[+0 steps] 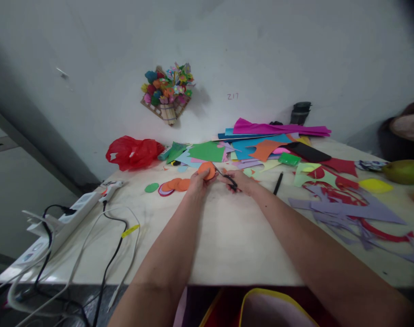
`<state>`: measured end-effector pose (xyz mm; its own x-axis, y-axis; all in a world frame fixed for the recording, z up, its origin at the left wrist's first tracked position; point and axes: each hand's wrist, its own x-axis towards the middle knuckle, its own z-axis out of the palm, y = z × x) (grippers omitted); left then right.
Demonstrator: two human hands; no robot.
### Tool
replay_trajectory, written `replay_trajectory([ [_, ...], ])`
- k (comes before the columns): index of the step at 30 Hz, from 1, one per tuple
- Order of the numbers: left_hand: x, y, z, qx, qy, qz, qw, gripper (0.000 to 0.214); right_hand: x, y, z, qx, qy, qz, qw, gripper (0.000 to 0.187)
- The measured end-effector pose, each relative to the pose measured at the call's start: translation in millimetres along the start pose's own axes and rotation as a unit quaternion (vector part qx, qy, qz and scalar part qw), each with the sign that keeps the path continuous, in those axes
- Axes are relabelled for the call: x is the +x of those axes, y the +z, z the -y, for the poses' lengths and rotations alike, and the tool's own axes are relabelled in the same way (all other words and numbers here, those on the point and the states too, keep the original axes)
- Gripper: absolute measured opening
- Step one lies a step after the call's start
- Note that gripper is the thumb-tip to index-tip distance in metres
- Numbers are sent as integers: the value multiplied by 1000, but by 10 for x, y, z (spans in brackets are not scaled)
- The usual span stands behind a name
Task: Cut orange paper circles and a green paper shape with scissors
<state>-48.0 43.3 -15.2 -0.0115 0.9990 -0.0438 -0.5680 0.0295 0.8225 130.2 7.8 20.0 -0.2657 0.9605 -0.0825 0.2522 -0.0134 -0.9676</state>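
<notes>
My left hand (197, 183) is closed on an orange paper circle (207, 170), held just above the white table (227, 236). My right hand (239, 181) grips small black-handled scissors (227, 178) whose blades point left at the circle's edge. Just left of my left hand lie several cut orange circles (175, 185) and a green circle (152, 187) flat on the table.
Coloured paper sheets (261, 145) pile at the back; purple and red scraps (350, 209) spread at right. A black pen (278, 183), a red plastic bag (133, 152), a power strip with cables (67, 218) at left, and a paper flower craft (167, 93) on the wall.
</notes>
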Motion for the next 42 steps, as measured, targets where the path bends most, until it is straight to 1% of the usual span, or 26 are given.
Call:
replay_trajectory([
  [4, -54, 27, 0, 12, 9, 7, 1000, 29, 20, -2, -20, 6, 0, 1, 1000, 35],
  [8, -57, 46, 7, 14, 11, 5, 1000, 21, 25, 1, -26, 5, 2, -1, 1000, 35],
  [12, -57, 53, 10, 13, 7, 0, 1000, 22, 9, 6, -10, 8, 2, -3, 1000, 34],
  [18, -84, 53, 0, 9, 13, 18, 1000, 18, 10, 13, -8, 9, 2, -6, 1000, 31],
  [24, -64, 41, 4, 11, 10, 18, 1000, 25, 38, 19, -30, 19, 3, -4, 1000, 30],
  [29, -40, 23, 9, 14, 2, 14, 1000, 38, 41, 28, -23, 36, 0, -9, 999, 31],
  [31, -39, 21, 12, 10, 3, 14, 1000, 37, 43, 30, -22, 36, -2, -10, 999, 31],
  [36, -31, 26, 17, -1, 14, 18, 1000, 22, 62, 21, -38, 39, -8, -13, 999, 30],
  [38, -17, 19, 17, 2, 8, 14, 1000, 22, 69, 16, -44, 42, -4, -15, 999, 29],
  [42, 3, -4, 18, 7, -1, 9, 1000, 33, 73, 12, -41, 45, 3, -16, 999, 28],
])
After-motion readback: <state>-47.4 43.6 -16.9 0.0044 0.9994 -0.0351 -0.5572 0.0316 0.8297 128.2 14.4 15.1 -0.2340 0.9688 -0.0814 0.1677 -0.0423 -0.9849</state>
